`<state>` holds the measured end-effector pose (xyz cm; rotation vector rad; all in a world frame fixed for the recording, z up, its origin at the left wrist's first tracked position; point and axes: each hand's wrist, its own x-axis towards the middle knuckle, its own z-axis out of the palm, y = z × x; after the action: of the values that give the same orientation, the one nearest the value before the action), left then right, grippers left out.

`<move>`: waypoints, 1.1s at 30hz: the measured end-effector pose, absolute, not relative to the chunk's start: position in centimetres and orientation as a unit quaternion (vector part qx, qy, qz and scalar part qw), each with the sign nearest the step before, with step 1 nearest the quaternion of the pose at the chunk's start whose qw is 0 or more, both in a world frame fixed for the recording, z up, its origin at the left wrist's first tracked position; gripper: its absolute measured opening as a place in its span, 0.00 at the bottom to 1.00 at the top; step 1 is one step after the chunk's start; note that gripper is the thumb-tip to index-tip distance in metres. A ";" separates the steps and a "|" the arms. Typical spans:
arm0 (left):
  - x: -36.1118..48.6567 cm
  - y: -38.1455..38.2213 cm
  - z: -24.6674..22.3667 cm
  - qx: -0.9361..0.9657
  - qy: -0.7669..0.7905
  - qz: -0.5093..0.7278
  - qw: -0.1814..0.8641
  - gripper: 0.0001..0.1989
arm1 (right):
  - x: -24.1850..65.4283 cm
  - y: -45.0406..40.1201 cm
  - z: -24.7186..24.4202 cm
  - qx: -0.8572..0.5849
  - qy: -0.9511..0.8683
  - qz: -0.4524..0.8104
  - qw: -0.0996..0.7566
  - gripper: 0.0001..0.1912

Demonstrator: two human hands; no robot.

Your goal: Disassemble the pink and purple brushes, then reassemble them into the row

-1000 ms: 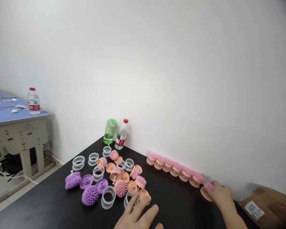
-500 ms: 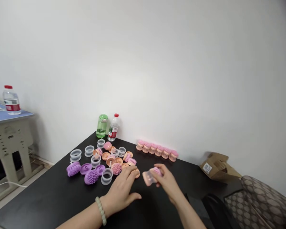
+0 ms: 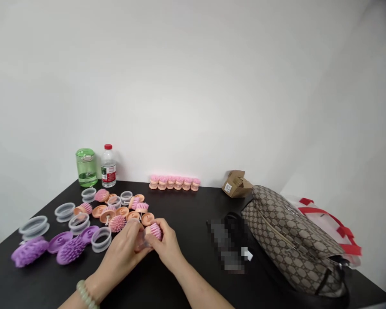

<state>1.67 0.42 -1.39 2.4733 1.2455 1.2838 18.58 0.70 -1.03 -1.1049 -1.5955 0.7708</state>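
Between my hands is a pink scrub brush [image 3: 155, 231] with a peach base and a clear middle, bristles pointing up and to the right. My right hand [image 3: 170, 245] grips its bristle end with thumb and fingers. My left hand [image 3: 124, 245], a green bead bracelet on its wrist, closes around the clear, peach-based end. To the left lie loose parts: pink bristle heads [image 3: 117, 223], peach discs [image 3: 147, 219], clear rings [image 3: 101, 239], a purple bristle head [image 3: 71, 249] and purple discs [image 3: 60, 242]. A row of several assembled brushes [image 3: 178, 183] stands along the wall.
A green bottle [image 3: 86, 168] and a red-capped water bottle [image 3: 108, 166] stand at the back left of the black table [image 3: 186, 219]. To the right are an open cardboard box [image 3: 236, 184], a patterned bag [image 3: 292, 244] and a white bag with red straps [image 3: 328, 221].
My view has turned right, bringing more of the bag into sight. My left hand has left the loose parts and joined my right on the brush, which was earlier in the right hand alone.
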 end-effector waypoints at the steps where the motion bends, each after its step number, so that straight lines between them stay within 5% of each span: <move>1: 1.7 0.4 -1.4 0.808 0.412 0.420 0.041 0.09 | 18.6 0.7 -1.2 -0.459 -0.664 0.318 0.497 0.15; 11: 1.4 1.2 -0.8 0.797 0.463 0.360 0.142 0.12 | 19.0 0.4 0.2 -0.441 -0.678 0.334 0.484 0.18; 15: 1.0 1.2 -0.1 0.794 0.452 0.362 0.186 0.12 | 19.7 0.4 0.5 -0.344 -0.688 0.399 0.500 0.31; 17: 0.9 1.2 0.0 0.793 0.449 0.372 0.175 0.11 | 19.8 0.6 0.1 -0.347 -0.662 0.428 0.508 0.35; 22: 0.8 1.2 -0.7 0.800 0.432 0.400 0.116 0.12 | 19.7 1.3 -0.7 -0.414 -0.649 0.417 0.483 0.13; 28: 0.4 1.7 -1.2 0.798 0.434 0.408 0.091 0.13 | 19.9 1.7 -1.3 -0.343 -0.652 0.461 0.495 0.43; 33: 0.5 1.7 -1.7 0.808 0.415 0.414 0.051 0.13 | 19.8 1.6 -1.5 -0.374 -0.658 0.442 0.482 0.33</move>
<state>0.49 1.70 -1.67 2.4598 1.2628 1.2599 19.77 1.56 -1.46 -0.9119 -1.6034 1.0768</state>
